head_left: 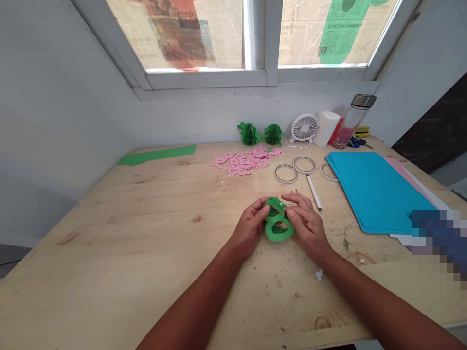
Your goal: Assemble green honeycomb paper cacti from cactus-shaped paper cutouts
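Observation:
Between both hands, above the wooden table, is a green paper cutout (279, 236) shaped like a figure eight with two openings; several layers seem to lie behind its front. My left hand (254, 221) grips its left edge, thumb on the front near the upper loop. My right hand (306, 223) pinches the upper right edge between thumb and fingers, its index finger reaching over the top. Beyond the hands lies a pile of pink paper cutouts (242, 163). Two green folded paper pieces, one on the left (249, 133) and one on the right (273, 134), stand by the wall.
Rolls of tape (286, 181) and a white pen (314, 192) lie behind my right hand. Blue sheets (379, 189) are stacked at right. A small fan (305, 127) and a glass bottle (350, 124) stand at the back. A green strip (158, 154) lies far left.

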Demonstrator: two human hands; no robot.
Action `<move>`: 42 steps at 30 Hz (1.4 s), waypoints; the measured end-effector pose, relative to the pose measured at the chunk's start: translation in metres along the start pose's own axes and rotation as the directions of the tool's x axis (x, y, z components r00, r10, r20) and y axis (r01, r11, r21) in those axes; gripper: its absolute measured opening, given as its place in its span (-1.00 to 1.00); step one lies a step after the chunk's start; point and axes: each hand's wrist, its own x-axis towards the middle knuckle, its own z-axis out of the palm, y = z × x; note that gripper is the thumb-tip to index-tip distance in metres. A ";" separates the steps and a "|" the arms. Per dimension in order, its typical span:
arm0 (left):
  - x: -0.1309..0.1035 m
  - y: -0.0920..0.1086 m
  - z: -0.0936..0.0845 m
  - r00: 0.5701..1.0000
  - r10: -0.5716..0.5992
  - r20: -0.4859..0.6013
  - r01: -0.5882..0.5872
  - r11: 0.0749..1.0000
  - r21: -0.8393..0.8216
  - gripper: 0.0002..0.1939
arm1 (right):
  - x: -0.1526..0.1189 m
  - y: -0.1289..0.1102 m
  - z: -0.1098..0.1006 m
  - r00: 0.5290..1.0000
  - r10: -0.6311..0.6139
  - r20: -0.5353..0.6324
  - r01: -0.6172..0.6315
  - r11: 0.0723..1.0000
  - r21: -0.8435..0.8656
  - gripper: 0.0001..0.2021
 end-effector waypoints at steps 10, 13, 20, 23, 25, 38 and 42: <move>-0.001 0.000 0.001 0.999 -0.022 0.026 0.022 1.000 0.000 -0.65 | 0.000 0.001 0.002 0.998 0.039 0.056 -0.044 0.995 0.087 -0.82; -0.003 0.001 0.002 1.000 0.003 0.010 -0.003 0.999 0.051 -0.64 | -0.001 0.002 0.002 0.998 0.020 0.064 -0.024 0.997 0.068 -0.85; -0.005 -0.002 0.006 0.994 0.105 0.005 -0.103 0.965 0.242 -0.58 | -0.002 0.003 0.005 0.992 0.069 0.109 -0.071 0.997 0.016 -0.86; -0.006 -0.002 0.008 0.977 0.206 -0.057 -0.179 0.935 0.305 -0.57 | -0.002 0.002 0.004 0.992 0.097 0.086 -0.100 0.994 0.038 -0.88; -0.007 -0.001 0.009 0.950 0.295 -0.100 -0.247 0.910 0.334 -0.59 | -0.001 0.001 0.004 0.991 0.114 0.072 -0.118 0.992 0.050 -0.89; -0.009 -0.002 0.013 0.943 0.330 -0.034 -0.295 0.881 0.371 -0.67 | 0.002 -0.002 0.001 0.968 0.199 0.154 -0.230 0.949 0.215 -0.83; -0.010 -0.005 0.010 0.895 0.446 0.000 -0.381 0.765 0.519 -0.76 | 0.001 0.001 0.001 0.957 0.209 0.199 -0.266 0.908 0.324 -0.79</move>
